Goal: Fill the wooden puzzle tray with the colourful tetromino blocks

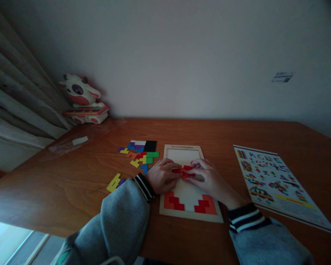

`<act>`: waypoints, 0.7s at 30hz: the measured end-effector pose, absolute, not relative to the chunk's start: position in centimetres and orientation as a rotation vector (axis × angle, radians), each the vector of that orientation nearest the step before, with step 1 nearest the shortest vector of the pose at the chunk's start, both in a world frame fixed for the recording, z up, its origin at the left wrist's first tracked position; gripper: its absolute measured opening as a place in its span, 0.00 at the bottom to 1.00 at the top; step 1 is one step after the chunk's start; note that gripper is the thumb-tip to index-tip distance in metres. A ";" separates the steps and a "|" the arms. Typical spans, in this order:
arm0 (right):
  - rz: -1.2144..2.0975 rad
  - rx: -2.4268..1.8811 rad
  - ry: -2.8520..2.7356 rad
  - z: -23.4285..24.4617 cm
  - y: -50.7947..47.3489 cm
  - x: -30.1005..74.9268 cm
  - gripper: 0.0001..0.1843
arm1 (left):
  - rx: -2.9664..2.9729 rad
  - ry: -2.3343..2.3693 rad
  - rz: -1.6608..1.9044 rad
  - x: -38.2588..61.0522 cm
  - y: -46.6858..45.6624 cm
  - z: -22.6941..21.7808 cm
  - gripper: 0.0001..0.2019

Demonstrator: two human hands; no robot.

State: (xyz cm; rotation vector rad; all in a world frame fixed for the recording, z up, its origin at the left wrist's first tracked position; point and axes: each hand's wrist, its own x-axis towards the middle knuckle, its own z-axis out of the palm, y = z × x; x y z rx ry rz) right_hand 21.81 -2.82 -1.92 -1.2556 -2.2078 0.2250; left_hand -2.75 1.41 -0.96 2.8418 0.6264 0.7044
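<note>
A light wooden puzzle tray (pixel 191 216) with a raised rim lies flat in front of me. Over its middle, my left hand (pixel 163 176) has its fingertips closed on the left end of some red puzzle pieces (pixel 185 171). From the other side my right hand (pixel 206 176) pinches the right part of these pieces; fingers partly cover them, so whether they touch the tray I cannot tell. Red and orange-red pieces (pixel 173 201) fill the tray's near left corner, and similar pieces (pixel 206 205) sit in its near right corner.
Left of the tray lie loose coloured pieces, including a black square (pixel 150 146), green pieces (pixel 152 157) and yellow ones (pixel 114 183) near my left sleeve. A printed pattern sheet (pixel 278 184) lies to the right. A toy cow (pixel 84 99) stands at the back left beside a curtain (pixel 19 81).
</note>
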 end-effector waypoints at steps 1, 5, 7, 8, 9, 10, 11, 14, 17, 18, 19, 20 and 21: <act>0.231 -1.250 -2.207 -1.9 -2.8 21.8 0.10 | 2.844 0.617 0.680 -2.7 1.4 -1.0 0.17; 0.249 -1.230 -2.195 -1.7 -2.8 21.8 0.10 | 2.862 0.599 0.600 -2.7 1.1 -0.7 0.19; 0.261 -1.235 -2.182 -1.6 -2.7 21.8 0.10 | 2.892 0.626 0.586 -2.7 0.9 -0.4 0.19; 0.266 -1.245 -2.173 -1.5 -2.7 21.8 0.10 | 2.908 0.646 0.581 -2.8 0.8 -0.2 0.18; 0.264 -1.261 -2.161 -1.5 -2.7 21.8 0.11 | 2.919 0.675 0.579 -2.8 0.8 0.0 0.18; 0.254 -1.279 -2.150 -1.4 -2.7 21.8 0.11 | 2.925 0.707 0.573 -2.8 0.7 0.1 0.18; 0.235 -1.299 -2.139 -1.4 -2.6 21.8 0.12 | 2.925 0.744 0.566 -2.8 0.7 0.2 0.18; 0.169 -1.345 -2.129 -1.4 -2.7 21.9 0.12 | 2.912 0.822 0.562 -2.9 0.7 0.1 0.20; 0.156 -1.355 -2.147 -1.6 -2.7 21.9 0.12 | 2.925 0.793 0.566 -3.0 0.9 -0.3 0.20; 0.162 -1.355 -2.156 -1.6 -2.7 22.0 0.12 | 2.931 0.778 0.560 -3.0 0.9 -0.4 0.21; 0.166 -1.354 -2.162 -1.7 -2.7 22.0 0.12 | 2.933 0.774 0.548 -3.0 0.9 -0.4 0.21; 0.168 -1.354 -2.165 -1.7 -2.6 22.0 0.12 | 2.931 0.786 0.534 -2.9 0.9 -0.3 0.22; 0.168 -1.355 -2.166 -1.8 -2.6 22.0 0.13 | 2.925 0.819 0.516 -2.9 0.8 -0.1 0.23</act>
